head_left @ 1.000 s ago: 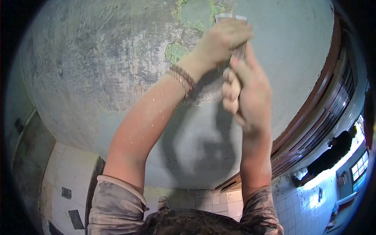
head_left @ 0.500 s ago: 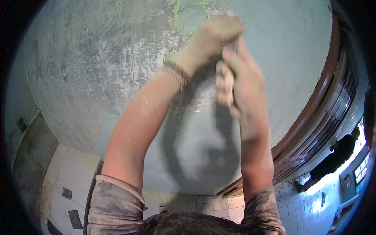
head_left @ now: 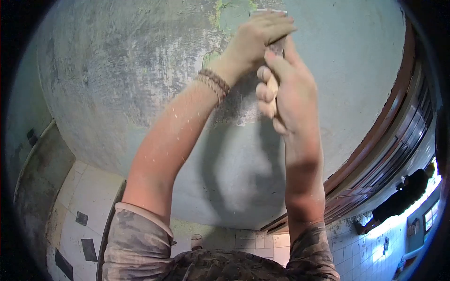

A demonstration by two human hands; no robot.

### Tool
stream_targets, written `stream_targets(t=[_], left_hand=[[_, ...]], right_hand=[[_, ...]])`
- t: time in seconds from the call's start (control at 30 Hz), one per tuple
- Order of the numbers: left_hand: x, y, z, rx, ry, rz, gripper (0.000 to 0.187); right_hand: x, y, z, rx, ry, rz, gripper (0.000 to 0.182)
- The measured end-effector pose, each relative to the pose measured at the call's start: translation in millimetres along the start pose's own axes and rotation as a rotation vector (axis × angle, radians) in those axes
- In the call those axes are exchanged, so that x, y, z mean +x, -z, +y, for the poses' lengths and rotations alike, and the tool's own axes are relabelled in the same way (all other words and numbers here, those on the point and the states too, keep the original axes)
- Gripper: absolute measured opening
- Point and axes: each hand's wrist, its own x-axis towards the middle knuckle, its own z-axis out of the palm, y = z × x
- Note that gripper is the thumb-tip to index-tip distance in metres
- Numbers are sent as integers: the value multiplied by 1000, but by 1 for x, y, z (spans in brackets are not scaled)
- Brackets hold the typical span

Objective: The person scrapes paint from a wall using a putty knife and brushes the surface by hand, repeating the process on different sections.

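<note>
A paint scraper [head_left: 277, 46] with a metal blade and a pale handle is held up against the wall [head_left: 337, 84]. My right hand [head_left: 296, 91] is closed around its handle, thumb pointing up along it. My left hand [head_left: 258, 40] lies across the blade with its fingers bent over it, pressing it to the wall. The blade's top edge shows just above my left fingers; most of the blade is hidden under them. Left of my hands the wall is stripped to rough grey, with yellow-green paint remnants [head_left: 218, 14]. Small pale flakes are falling past my left forearm.
A brown wooden frame [head_left: 375, 136] borders the wall on the right. Beyond it, another person [head_left: 398, 196] in dark clothes stands on a tiled floor [head_left: 349, 248]. Several dark scraps [head_left: 89, 249] lie on pale tiles at lower left, beside a low wall [head_left: 42, 173].
Both hands keep their hold on the scraper, near the same spot on the wall. The view has shifted slightly, and the hands are less blurred.
</note>
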Motion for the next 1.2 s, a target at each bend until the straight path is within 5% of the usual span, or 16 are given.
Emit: stream_targets(t=[0.13,0.33,0.5,0.7,0.83,1.07,1.2], left_hand=[[-64,-9,29,9,12,-63,33],[-10,3,-1,-36,24,-44,31],[-81,-6,38,-40,51,-153,30],[-14,-2,3,-4,-12,23,25],[-92,-6,50,-1,31,-71,25],[-33,0,19,-100,35,-55,35],[-82,-4,39,-82,20,-130,32]], right_hand=[[-39,15,53,-5,-102,79,65],[-7,-3,7,14,10,-18,71],[-40,22,86,-2,5,80,67],[-8,-4,13,21,28,-12,70],[-50,22,81,-22,-33,-25,70],[-25,-8,27,122,-57,72,71],[-52,11,73,47,-55,13,70]])
